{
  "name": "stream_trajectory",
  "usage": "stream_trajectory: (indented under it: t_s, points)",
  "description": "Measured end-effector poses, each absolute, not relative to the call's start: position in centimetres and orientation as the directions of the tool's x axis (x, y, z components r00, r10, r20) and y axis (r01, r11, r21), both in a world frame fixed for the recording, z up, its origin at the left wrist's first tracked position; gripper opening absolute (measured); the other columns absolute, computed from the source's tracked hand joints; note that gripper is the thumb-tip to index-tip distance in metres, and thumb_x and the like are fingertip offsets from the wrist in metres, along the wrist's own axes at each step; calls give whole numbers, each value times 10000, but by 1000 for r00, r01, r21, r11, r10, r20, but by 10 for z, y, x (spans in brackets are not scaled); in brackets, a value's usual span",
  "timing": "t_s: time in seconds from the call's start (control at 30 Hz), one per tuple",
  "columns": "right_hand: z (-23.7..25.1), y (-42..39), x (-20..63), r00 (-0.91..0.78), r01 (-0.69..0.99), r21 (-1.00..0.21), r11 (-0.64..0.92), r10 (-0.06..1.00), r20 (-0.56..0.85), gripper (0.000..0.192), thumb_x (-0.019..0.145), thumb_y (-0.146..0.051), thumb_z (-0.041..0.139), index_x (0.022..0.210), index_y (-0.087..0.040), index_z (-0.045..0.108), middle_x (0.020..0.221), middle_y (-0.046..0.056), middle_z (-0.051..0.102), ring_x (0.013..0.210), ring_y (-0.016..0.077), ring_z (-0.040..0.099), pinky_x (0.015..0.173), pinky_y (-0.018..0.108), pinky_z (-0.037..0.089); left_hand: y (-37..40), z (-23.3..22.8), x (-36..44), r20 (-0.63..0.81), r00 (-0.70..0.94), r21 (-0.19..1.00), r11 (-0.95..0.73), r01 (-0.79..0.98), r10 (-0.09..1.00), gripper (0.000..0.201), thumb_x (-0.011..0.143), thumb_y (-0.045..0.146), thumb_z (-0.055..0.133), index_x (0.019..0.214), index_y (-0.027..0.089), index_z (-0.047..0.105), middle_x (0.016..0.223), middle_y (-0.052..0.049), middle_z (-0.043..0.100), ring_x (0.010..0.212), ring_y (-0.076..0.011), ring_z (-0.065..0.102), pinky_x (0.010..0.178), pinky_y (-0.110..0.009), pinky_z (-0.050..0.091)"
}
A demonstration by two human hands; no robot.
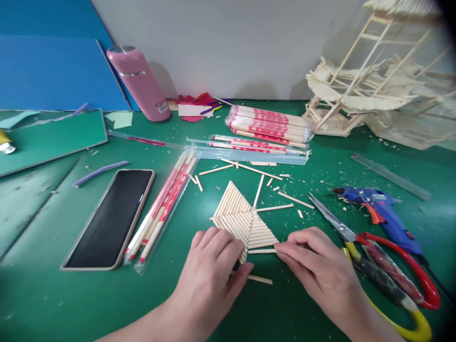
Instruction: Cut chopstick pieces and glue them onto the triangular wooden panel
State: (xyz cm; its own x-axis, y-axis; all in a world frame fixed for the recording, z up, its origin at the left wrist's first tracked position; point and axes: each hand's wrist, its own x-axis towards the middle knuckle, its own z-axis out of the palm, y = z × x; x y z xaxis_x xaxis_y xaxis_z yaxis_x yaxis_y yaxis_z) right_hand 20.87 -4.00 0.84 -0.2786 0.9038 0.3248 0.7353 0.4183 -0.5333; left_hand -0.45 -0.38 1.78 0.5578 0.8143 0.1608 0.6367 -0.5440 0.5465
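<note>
While our left hand lay palm down on the green mat, its fingers were curled loosely over the near left corner of the stick panel, pressing it flat; they gripped nothing that we could see. Our right hand sat just right of the panel, its fingers drawn close together, the tips pinching the end of a loose stick that lay against the panel's lower edge. The panel itself was a flat triangle of glued sticks in the middle of the mat, between our hands and just beyond them. Another short stick lay under the left hand's fingertips, toward us.

Cut sticks were scattered just past the panel. A phone lay face up to the left, with wrapped chopsticks beside it. Scissors with red and yellow handles lay right of our right hand, and a blue glue gun beyond them. Farther back stood a pink bottle, a bundle of chopsticks, a ruler and a stick model.
</note>
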Motion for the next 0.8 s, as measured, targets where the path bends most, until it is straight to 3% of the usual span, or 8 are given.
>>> stream_trajectory:
  t_s: [0.8]
  points:
    - [5, -38, 205, -202, 764, -538, 355, 925, 323, 293, 809, -101, 543, 1090, -183, 551, 908, 47, 619, 803, 151, 547, 688, 293, 471, 4, 17, 9, 206, 596, 473, -612, 634, 776, 163, 834, 165, 449, 733, 184, 576, 683, -21, 552, 641, -176, 464, 578, -316, 312]
